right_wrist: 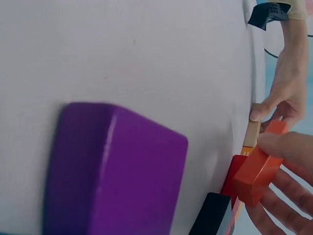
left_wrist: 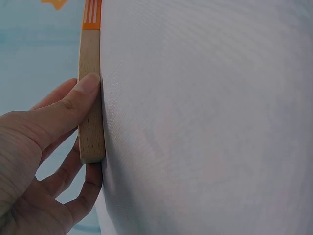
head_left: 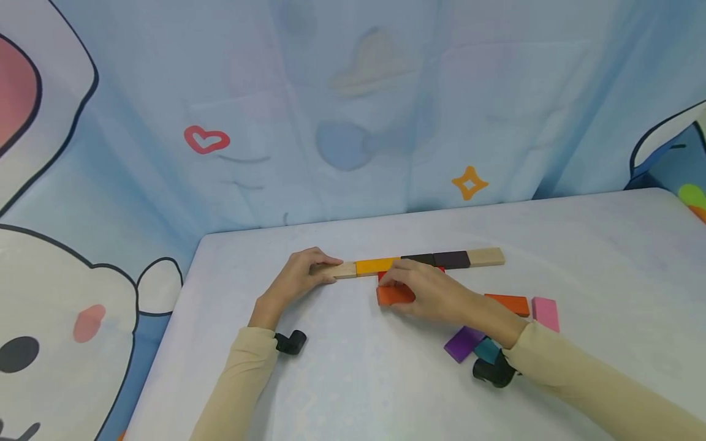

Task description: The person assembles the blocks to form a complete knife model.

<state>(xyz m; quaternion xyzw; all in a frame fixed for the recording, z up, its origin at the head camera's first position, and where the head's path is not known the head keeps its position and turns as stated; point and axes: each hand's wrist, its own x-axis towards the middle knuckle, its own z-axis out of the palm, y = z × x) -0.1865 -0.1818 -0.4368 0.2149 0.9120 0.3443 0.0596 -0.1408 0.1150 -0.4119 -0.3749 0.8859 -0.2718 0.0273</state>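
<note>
A row of wooden blocks lies on the white table. From the left it runs a plain wood block (head_left: 345,270), a yellow-orange block (head_left: 375,266), two dark blocks (head_left: 452,260) and another plain wood block (head_left: 486,256). My left hand (head_left: 300,274) pinches the left plain block, its thumb (left_wrist: 87,88) along one side. In front of the row, my right hand (head_left: 432,293) holds an orange block (head_left: 394,296) between thumb and fingers. A red block (right_wrist: 231,175) sits close behind the orange one, mostly covered by the right hand in the head view.
Right of centre lie a purple block (head_left: 464,343), a teal block (head_left: 488,351) partly under the right wrist, another orange block (head_left: 510,304) and a pink block (head_left: 546,313). A light blue printed curtain (head_left: 353,98) hangs behind the table's far edge.
</note>
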